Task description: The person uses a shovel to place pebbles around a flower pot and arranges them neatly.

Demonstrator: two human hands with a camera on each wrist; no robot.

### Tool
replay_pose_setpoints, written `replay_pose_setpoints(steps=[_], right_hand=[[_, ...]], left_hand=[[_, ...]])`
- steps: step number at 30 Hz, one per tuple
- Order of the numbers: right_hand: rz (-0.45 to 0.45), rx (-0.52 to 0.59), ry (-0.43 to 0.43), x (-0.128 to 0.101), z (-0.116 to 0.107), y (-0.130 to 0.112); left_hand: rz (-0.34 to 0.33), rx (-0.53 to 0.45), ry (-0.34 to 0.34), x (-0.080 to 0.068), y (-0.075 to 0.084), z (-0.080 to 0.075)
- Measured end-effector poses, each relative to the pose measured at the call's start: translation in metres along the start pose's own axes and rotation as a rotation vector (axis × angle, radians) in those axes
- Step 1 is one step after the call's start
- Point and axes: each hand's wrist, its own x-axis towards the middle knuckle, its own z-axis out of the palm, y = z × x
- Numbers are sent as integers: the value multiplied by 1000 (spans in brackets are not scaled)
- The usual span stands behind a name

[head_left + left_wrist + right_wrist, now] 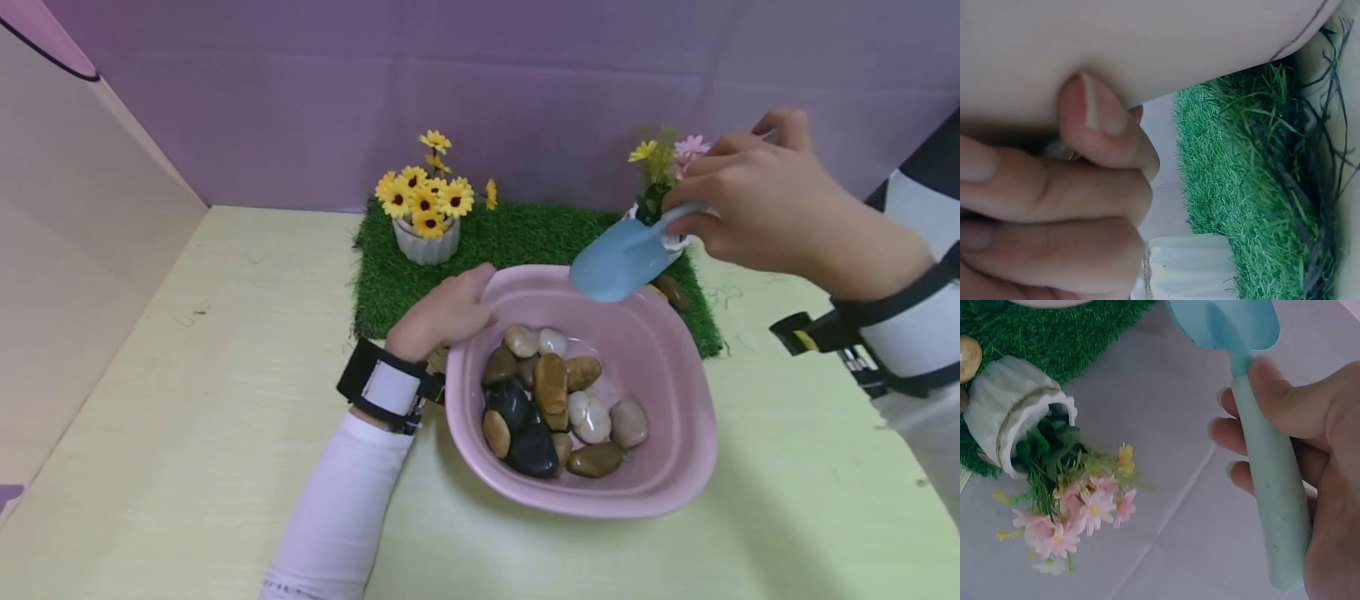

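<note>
A pink bowl (660, 367) with several smooth stones (551, 383) stands on the pale table. My left hand (446, 312) grips its far left rim; the left wrist view shows the curled fingers (1054, 200) against the bowl wall (1166, 37). My right hand (757, 200) holds a light blue scoop (622, 258) by its handle (1269, 481), the blade over the bowl's far rim. Just behind it stands a white pot of pink and yellow flowers (663, 167), also in the right wrist view (1016, 406).
A green grass mat (525, 242) lies behind the bowl and bears a white pot of yellow sunflowers (427, 208). A loose stone (672, 292) lies on the mat by the scoop. A purple backdrop rises at the back, and a beige panel (75, 250) stands on the left.
</note>
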Motion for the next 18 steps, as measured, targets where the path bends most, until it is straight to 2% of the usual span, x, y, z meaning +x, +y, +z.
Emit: replay_pose_setpoints(steps=[5,9,15,18], right_hand=[[-47,-24,28,4,8,-9],[-57,-12,12,5,14,-14],[-1,1,-176,9,21,-21],[-3,-2,-219,10,27,-25]], left_hand=[[-6,-5,-5,-1,-1,0],[-2,-3,-5,-1,-2,1],[16,14,1,1,-3,1],[25,24,6,1,-2,1]])
